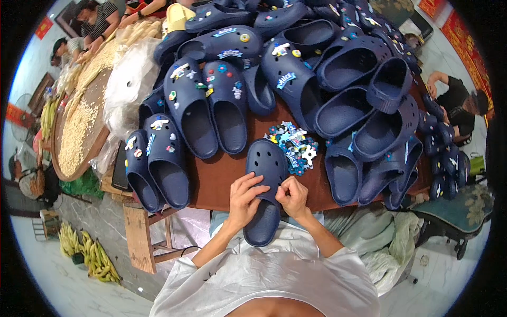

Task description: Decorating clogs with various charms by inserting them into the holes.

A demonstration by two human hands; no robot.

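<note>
A navy blue clog with holes in its upper lies sole down at the table's near edge, its heel toward me. Curled over the left side of its upper, my left hand grips it near the opening. My right hand is closed at the clog's right side, thumb and fingers pressed together; what they pinch is hidden. Just beyond it sits a heap of small blue, white and coloured shoe charms. A charm-decorated pair of navy clogs stands farther left, with another decorated clog nearer me.
Many navy clogs are piled across the back and right of the brown-covered table. At left are a clear plastic bag, a round tray of pale kernels and a wooden stool. Other people sit around the room.
</note>
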